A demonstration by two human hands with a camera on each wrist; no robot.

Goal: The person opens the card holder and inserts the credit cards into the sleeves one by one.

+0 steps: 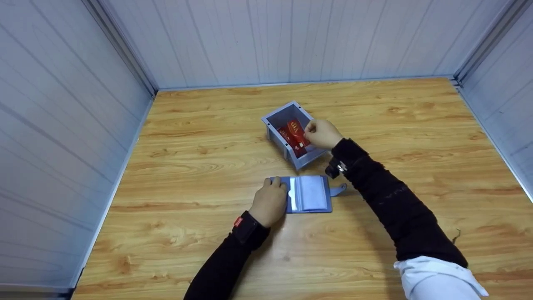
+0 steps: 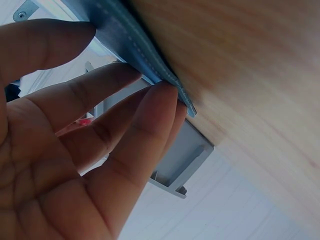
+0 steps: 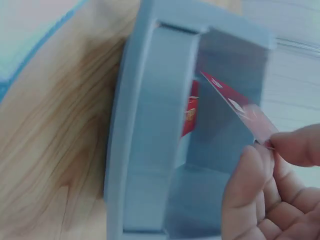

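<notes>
My left hand (image 1: 270,202) rests on the left flap of an open blue card holder (image 1: 329,206) with clear sleeves. In the left wrist view, thumb and fingertips press the flap (image 2: 120,32) near its stitched edge. My right hand (image 1: 324,134) is over the right side of a grey plastic box (image 1: 272,115). Between thumb and index finger it pinches a red card (image 3: 232,102), seen tilted above the box in the right wrist view. Red cards (image 1: 295,130) with gold lettering lie inside the box, partly overlapping.
A wooden table (image 1: 195,154) lies under everything. White panel walls (image 1: 308,41) stand at the back and both sides. The holder's snap strap (image 1: 339,190) sticks out to its right, just in front of the box.
</notes>
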